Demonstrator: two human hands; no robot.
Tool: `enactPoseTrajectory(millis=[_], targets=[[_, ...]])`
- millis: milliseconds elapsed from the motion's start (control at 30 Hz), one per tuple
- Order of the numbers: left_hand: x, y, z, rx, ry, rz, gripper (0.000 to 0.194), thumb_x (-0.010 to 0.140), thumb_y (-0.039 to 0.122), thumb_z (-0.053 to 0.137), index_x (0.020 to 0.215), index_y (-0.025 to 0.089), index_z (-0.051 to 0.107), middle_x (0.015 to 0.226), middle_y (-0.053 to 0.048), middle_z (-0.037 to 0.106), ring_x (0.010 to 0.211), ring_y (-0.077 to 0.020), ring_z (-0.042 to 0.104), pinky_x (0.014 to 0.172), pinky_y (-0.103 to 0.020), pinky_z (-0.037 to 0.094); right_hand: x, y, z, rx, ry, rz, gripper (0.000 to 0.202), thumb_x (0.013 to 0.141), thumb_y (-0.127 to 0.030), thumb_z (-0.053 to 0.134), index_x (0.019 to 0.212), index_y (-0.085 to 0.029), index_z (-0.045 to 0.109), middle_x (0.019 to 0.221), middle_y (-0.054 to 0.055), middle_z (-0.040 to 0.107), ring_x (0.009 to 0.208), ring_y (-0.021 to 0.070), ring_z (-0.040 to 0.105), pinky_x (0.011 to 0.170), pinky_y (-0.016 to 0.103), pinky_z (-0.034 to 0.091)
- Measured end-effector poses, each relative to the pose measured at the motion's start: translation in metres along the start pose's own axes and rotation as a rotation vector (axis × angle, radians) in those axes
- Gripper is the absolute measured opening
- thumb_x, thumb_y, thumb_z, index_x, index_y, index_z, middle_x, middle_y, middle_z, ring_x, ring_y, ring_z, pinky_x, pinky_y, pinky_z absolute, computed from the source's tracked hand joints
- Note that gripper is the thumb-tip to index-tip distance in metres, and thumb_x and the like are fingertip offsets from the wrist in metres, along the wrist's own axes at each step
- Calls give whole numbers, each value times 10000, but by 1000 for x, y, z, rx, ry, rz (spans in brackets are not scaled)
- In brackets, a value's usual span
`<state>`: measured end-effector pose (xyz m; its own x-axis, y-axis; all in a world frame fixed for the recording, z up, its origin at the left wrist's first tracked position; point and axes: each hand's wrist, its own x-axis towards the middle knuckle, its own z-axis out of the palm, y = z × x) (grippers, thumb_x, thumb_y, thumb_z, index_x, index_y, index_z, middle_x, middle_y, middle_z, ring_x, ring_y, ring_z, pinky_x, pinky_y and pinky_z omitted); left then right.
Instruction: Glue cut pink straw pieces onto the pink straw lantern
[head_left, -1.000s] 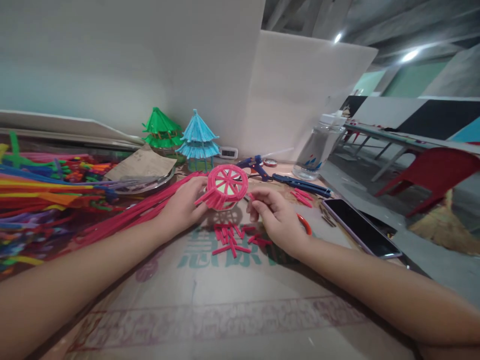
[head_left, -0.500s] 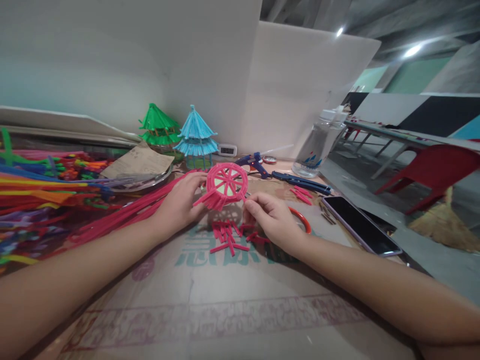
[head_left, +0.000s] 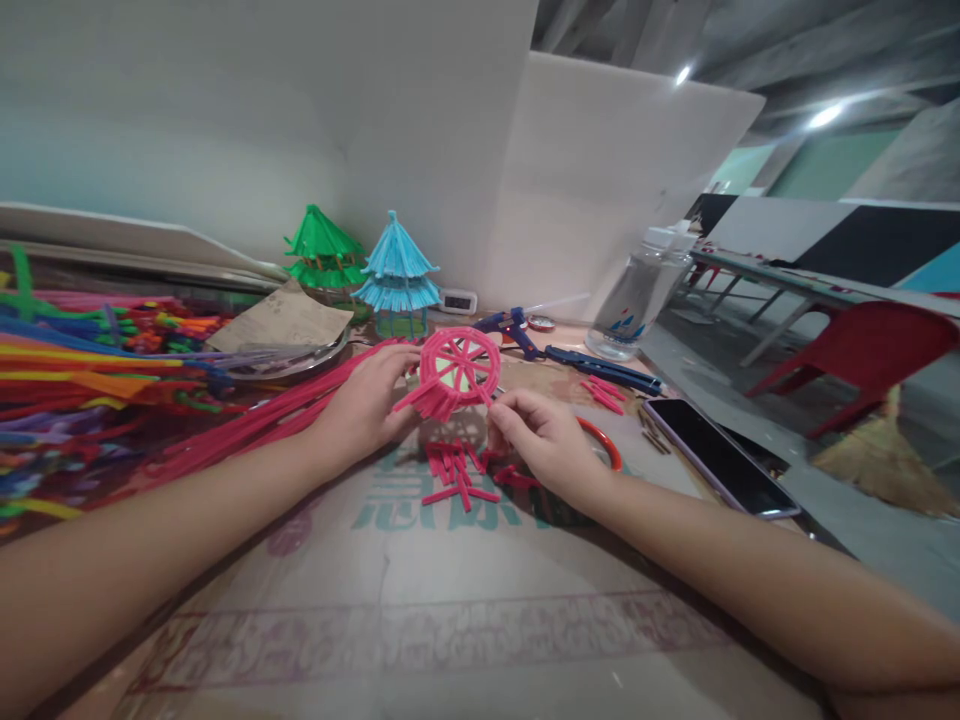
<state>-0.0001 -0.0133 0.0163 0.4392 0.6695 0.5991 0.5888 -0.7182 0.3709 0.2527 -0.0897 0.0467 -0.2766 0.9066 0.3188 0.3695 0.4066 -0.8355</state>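
While the cardboard sheet (head_left: 420, 610) lies flat, the left hand (head_left: 367, 405) props the pink wheel (head_left: 457, 368) above it; the right hand (head_left: 544, 440) pinches its fringe, and a hard tug could, I judge, tear strands loose onto the cut pieces (head_left: 457, 475).

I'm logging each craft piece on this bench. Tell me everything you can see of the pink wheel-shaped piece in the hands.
The pink wheel piece looks made of fuzzy pipe cleaners: a round rim with spokes meeting at a hub, and a fringe of short strands hanging at its lower left. It is held tilted, face toward the camera, above the cardboard. The left hand grips its left side; the right hand pinches at its lower right edge. Cut pink bits lie beneath it.
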Motion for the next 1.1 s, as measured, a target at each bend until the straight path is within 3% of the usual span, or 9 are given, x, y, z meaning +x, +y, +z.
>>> enactPoseTrajectory(millis=[1100], targets=[[0,3,0,0,-13,-14,484,945,446,564,1347,176,576,1407,-169,626,1336,-325,583,1150,-508,469,5,4,3,163,-66,148,349,958,-502,613,749,-227,567,629,-26,643,550,122,600,551,235,495]])
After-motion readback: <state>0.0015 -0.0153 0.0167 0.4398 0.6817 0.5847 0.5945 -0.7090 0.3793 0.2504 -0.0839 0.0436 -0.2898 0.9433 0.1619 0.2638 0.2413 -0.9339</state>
